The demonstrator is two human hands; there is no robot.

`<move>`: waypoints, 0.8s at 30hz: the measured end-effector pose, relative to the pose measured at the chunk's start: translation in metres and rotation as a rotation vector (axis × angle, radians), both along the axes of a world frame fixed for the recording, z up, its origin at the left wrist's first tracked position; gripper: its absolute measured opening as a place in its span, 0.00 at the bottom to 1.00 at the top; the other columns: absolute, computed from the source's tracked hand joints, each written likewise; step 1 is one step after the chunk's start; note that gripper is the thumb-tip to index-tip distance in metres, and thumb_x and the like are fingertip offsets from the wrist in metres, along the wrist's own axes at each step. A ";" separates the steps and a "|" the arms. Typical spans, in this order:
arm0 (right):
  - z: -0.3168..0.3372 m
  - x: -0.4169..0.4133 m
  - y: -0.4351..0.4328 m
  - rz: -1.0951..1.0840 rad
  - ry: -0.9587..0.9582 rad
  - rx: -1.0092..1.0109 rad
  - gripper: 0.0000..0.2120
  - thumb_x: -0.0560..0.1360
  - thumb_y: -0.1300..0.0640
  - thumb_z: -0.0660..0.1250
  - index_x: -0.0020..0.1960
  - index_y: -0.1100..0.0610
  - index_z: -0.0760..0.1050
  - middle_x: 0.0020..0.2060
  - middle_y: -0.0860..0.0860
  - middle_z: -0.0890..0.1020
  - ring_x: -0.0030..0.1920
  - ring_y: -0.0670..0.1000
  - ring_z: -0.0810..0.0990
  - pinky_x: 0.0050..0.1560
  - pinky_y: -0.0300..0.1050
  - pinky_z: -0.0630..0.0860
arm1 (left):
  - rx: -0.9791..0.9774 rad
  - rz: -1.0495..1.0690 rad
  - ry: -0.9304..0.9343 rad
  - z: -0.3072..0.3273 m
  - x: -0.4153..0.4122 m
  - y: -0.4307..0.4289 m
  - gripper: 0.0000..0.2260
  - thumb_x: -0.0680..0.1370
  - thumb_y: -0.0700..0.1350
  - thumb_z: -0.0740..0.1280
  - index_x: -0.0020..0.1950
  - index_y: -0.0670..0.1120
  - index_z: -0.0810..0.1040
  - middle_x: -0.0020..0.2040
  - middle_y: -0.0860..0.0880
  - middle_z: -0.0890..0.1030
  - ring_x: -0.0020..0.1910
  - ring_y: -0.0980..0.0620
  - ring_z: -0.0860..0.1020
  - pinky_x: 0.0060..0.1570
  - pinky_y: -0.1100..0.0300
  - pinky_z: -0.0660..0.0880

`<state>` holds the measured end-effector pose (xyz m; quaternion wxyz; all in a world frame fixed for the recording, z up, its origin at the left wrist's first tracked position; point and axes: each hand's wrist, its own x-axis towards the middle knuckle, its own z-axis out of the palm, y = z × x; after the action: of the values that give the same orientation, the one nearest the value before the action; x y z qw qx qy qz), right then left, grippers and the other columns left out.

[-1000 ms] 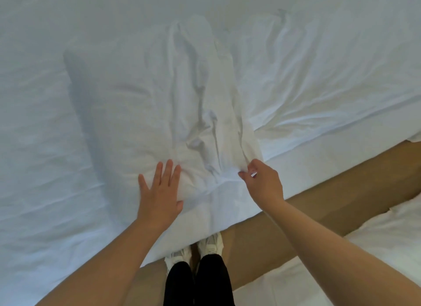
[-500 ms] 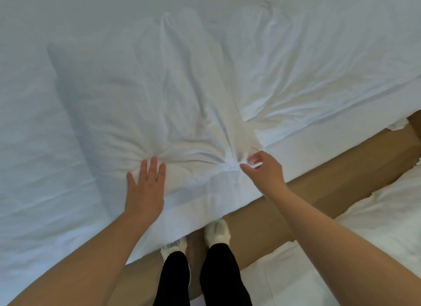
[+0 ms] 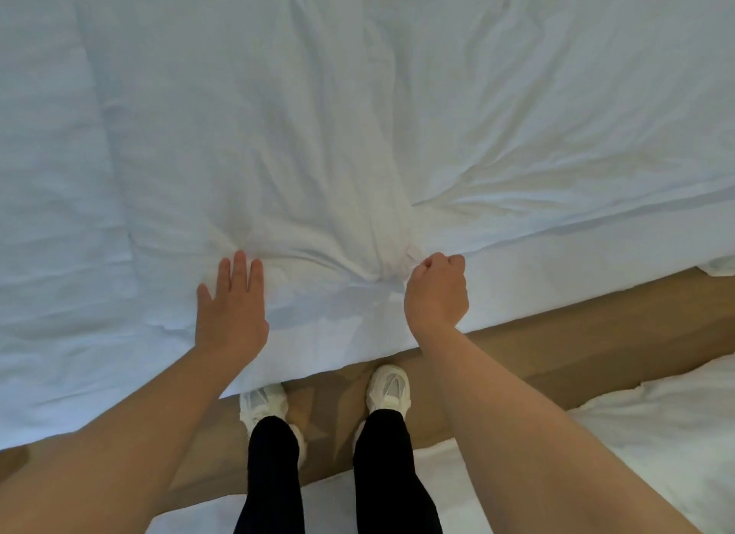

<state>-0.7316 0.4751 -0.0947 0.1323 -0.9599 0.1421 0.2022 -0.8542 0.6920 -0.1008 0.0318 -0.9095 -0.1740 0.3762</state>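
Standing at the long edge of a wide white bed (image 3: pixel 47 183), over a strip of brown floor (image 3: pixel 596 334), and dressing the white pillow (image 3: pixel 246 135) laid on the bed close to that edge, its near end right under both hands. Judging by the folds, drawing the loose pillowcase (image 3: pixel 382 251) toward the near end, where gathered into a tight bunch at the pillow's right corner, with creases fanning out from it. To do this well: pull steadily toward the body rather than upward, hold the filling back with the flat palm to let only cloth travel, then shift the grip along the hem and even out the slack — no jerking, for fear of dragging the whole pillow off the bed. Pressing down with the left hand (image 3: pixel 232 306), laid flat on the pillow's near end, fingers (image 3: pixel 240 267) straight and close together, thumb out sideways, gripping nothing. Pinching the bunched cloth with the right hand (image 3: pixel 435 290) — curled into a fist, knuckles up, wrist bent above the bed's edge.
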 end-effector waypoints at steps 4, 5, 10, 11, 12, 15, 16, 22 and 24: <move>0.015 -0.010 -0.024 0.078 0.066 0.461 0.04 0.78 0.58 0.63 0.52 0.54 0.74 0.50 0.48 0.76 0.44 0.48 0.76 0.45 0.43 0.73 | -0.048 0.146 -0.023 0.002 0.008 -0.015 0.36 0.79 0.48 0.59 0.79 0.43 0.39 0.79 0.43 0.38 0.78 0.42 0.42 0.74 0.44 0.54; 0.017 -0.017 -0.019 0.093 0.101 0.589 0.08 0.77 0.58 0.66 0.55 0.53 0.73 0.51 0.47 0.76 0.47 0.47 0.76 0.49 0.41 0.74 | -0.059 0.165 -0.035 0.002 0.009 -0.019 0.36 0.79 0.48 0.60 0.79 0.43 0.39 0.79 0.43 0.38 0.78 0.43 0.42 0.74 0.44 0.54; 0.005 -0.023 0.009 -0.192 0.129 0.808 0.30 0.74 0.55 0.71 0.71 0.52 0.62 0.63 0.47 0.69 0.57 0.48 0.75 0.56 0.42 0.75 | -0.100 0.213 -0.051 0.004 0.009 -0.028 0.36 0.80 0.48 0.61 0.79 0.45 0.40 0.79 0.45 0.39 0.78 0.44 0.42 0.74 0.45 0.53; 0.004 -0.021 0.011 -0.188 0.109 0.786 0.30 0.73 0.53 0.71 0.71 0.53 0.62 0.63 0.47 0.68 0.56 0.48 0.75 0.55 0.43 0.76 | -0.103 0.218 -0.054 0.004 0.011 -0.028 0.36 0.80 0.48 0.61 0.79 0.45 0.40 0.79 0.45 0.39 0.78 0.44 0.42 0.74 0.44 0.53; 0.003 -0.019 0.011 -0.157 0.101 0.746 0.28 0.74 0.52 0.71 0.70 0.54 0.65 0.61 0.47 0.70 0.53 0.48 0.76 0.52 0.41 0.75 | -0.106 0.226 -0.056 0.005 0.011 -0.028 0.36 0.80 0.48 0.61 0.79 0.45 0.41 0.79 0.45 0.39 0.78 0.44 0.42 0.74 0.44 0.54; 0.007 -0.008 0.003 -0.076 0.179 0.740 0.15 0.73 0.53 0.72 0.56 0.54 0.72 0.46 0.46 0.77 0.43 0.46 0.76 0.40 0.35 0.71 | -0.110 0.250 -0.049 0.004 0.010 -0.029 0.37 0.80 0.49 0.62 0.79 0.44 0.41 0.79 0.44 0.40 0.78 0.44 0.42 0.74 0.44 0.54; 0.008 -0.002 0.000 -0.038 0.227 0.767 0.13 0.72 0.53 0.72 0.52 0.54 0.72 0.42 0.46 0.77 0.40 0.46 0.76 0.38 0.36 0.70 | -0.109 0.253 -0.050 0.004 0.010 -0.030 0.37 0.80 0.49 0.62 0.79 0.44 0.41 0.79 0.44 0.40 0.78 0.44 0.43 0.74 0.44 0.54; 0.013 0.026 -0.033 0.020 0.300 0.781 0.14 0.72 0.57 0.74 0.37 0.56 0.68 0.31 0.49 0.70 0.30 0.47 0.68 0.35 0.42 0.68 | -0.133 0.263 -0.068 0.005 0.013 -0.029 0.36 0.79 0.49 0.62 0.79 0.44 0.43 0.80 0.44 0.41 0.78 0.43 0.44 0.74 0.44 0.55; 0.017 0.027 -0.036 0.035 0.372 0.851 0.10 0.73 0.58 0.74 0.41 0.58 0.72 0.35 0.50 0.75 0.29 0.46 0.74 0.34 0.41 0.71 | -0.134 0.262 -0.072 0.003 0.012 -0.029 0.36 0.79 0.49 0.63 0.79 0.44 0.43 0.80 0.44 0.41 0.78 0.43 0.44 0.74 0.44 0.55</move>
<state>-0.7044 0.4393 -0.0779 0.4833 -0.7698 0.0518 0.4137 -0.8425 0.6635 -0.0974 -0.0849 -0.8920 -0.2668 0.3550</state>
